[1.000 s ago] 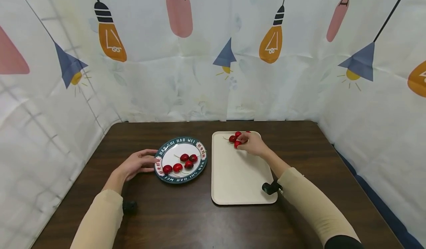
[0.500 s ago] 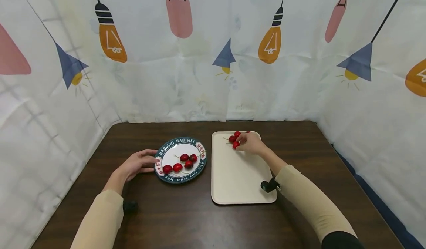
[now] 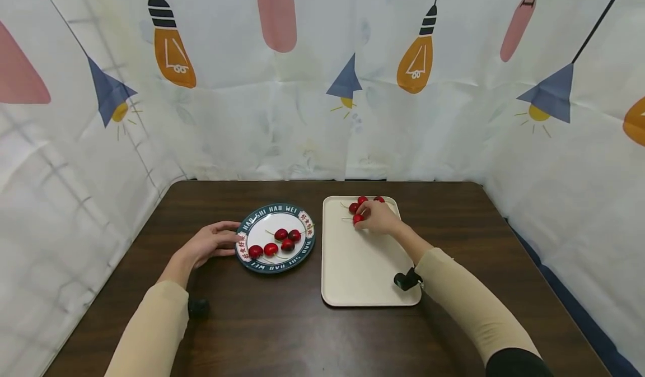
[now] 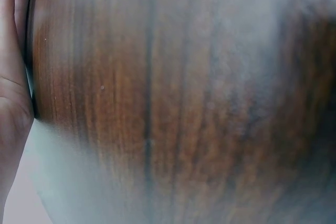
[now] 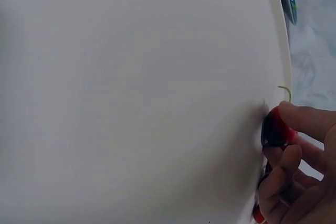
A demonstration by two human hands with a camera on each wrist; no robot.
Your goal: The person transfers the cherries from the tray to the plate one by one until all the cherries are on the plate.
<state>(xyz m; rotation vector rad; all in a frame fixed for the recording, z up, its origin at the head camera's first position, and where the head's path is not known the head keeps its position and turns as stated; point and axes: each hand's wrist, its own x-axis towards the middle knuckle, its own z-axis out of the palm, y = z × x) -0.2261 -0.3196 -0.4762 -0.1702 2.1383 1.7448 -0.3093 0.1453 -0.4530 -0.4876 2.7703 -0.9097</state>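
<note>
In the head view, a round plate (image 3: pixel 276 268) with a dark green lettered rim holds several red cherries (image 3: pixel 271 249). My left hand (image 3: pixel 214 242) rests against its left edge with fairly straight fingers; the left wrist view catches only part of this hand (image 4: pixel 11 87). Over the far part of a cream rectangular tray (image 3: pixel 368 270), my right hand (image 3: pixel 378 218) pinches a cherry (image 3: pixel 358 219) between thumb and fingers. In the right wrist view that dark red cherry (image 5: pixel 277 128) is very near the tray surface, its green stem pointing up. Other cherries (image 3: pixel 354 208) lie beside the fingers, partly hidden.
The brown wooden table (image 3: pixel 262 321) carries plate and tray side by side, with a narrow gap between them. A printed white curtain (image 3: pixel 302 142) closes off the back and sides. Black wrist cameras (image 3: pixel 407 279) sit at both cuffs.
My right hand has shifted slightly left and nearer, bringing the pinched cherry a little away from the others on the tray. My left hand stays at the plate. The head view has tilted slightly.
</note>
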